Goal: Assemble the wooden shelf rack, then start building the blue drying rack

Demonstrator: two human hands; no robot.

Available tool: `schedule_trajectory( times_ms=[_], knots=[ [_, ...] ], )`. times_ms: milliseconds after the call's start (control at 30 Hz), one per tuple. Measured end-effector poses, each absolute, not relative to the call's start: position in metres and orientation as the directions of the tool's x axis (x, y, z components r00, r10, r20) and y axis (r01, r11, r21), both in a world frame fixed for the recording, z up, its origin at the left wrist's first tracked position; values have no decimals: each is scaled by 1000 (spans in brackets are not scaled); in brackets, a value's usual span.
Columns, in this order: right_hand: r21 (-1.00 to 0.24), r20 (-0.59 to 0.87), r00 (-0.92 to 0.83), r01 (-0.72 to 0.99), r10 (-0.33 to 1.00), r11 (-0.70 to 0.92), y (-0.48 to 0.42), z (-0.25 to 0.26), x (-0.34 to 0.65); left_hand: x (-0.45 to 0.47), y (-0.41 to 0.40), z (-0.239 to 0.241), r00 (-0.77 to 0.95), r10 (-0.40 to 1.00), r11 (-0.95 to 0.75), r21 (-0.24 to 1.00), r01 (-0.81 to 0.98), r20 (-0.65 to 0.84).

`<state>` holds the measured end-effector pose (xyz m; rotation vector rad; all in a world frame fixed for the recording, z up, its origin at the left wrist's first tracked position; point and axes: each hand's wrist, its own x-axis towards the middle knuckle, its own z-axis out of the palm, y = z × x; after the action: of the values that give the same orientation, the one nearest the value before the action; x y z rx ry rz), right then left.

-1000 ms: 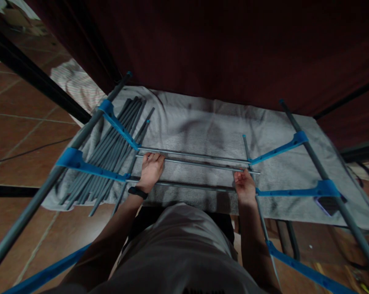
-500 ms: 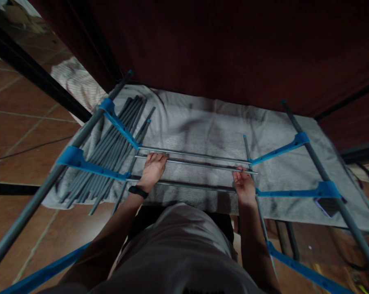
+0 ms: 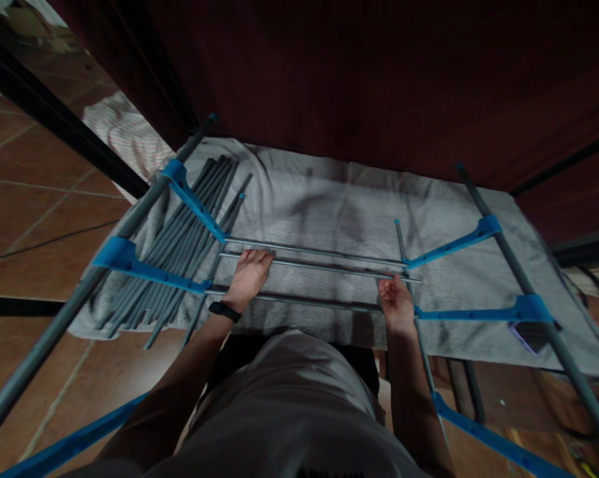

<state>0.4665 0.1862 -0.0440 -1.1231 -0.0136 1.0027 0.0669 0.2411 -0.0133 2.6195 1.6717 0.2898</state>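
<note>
A thin grey metal tube (image 3: 324, 267) lies crosswise in both of my hands. Near its left end, my left hand (image 3: 252, 272) is closed over it, a dark band on the wrist. Toward the other end, my right hand (image 3: 395, 295) grips it with the fingers, and the tip sticks out past them. Two similar crossbars run either side of it: a far crossbar (image 3: 314, 250) and a near crossbar (image 3: 319, 305). They span between blue plastic brackets, among them a left bracket (image 3: 160, 273) and a right bracket (image 3: 478, 313), which clip onto thicker grey poles, such as the left pole (image 3: 65, 318).
A pile of grey tubes (image 3: 180, 245) lies at the left on a grey blanket (image 3: 319, 206). A phone-like dark object (image 3: 531, 336) rests under the right bracket. Behind hangs a dark red curtain (image 3: 353, 86). Tiled floor (image 3: 30, 232) shows at the left.
The held tube and my hands have shifted very slightly to the right. Both hands keep their grip, and the frame stands as before.
</note>
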Motion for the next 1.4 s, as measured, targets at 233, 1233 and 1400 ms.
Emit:
schedule_trajectory(
  times_ms=[233, 1233, 1400],
  knots=[
    [-771, -451, 599, -635, 661, 50, 186, -42, 465, 67, 241, -12, 409, 901, -425, 113, 898, 145],
    [-793, -372, 633, -597, 679, 122, 171, -29, 489, 70, 227, 4, 375, 910, -376, -30, 926, 178],
    [-793, -391, 623, -602, 677, 96, 171, -32, 490, 88, 225, 3, 425, 893, -434, 32, 900, 148]
  ],
)
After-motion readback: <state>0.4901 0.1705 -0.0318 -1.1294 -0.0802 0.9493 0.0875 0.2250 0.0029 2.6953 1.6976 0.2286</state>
